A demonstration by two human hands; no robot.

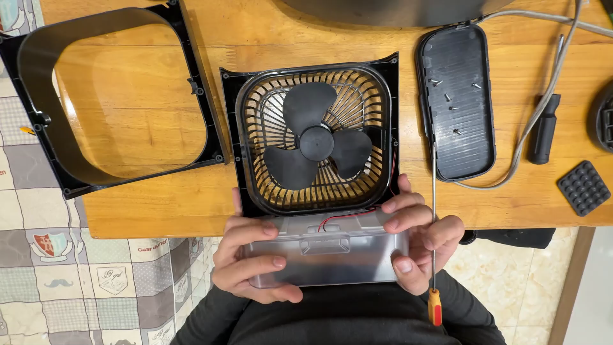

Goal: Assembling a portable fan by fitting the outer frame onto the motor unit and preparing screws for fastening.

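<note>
Fan teardown, mid-way: front frame (115, 96) is off on the tabletop (159, 211). Left hand (255, 259) grips the grey base (329, 255) of the fan (316, 140); right hand (421, 236) clamps base plus screwdriver (434, 255). Next probably means prying gently around those red wires (345, 217).

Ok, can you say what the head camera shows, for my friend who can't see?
Two hands, left and right, hold an opened black fan at a wooden table; the right also grips a screwdriver. The frame lies left, a tray with screws right.
</note>
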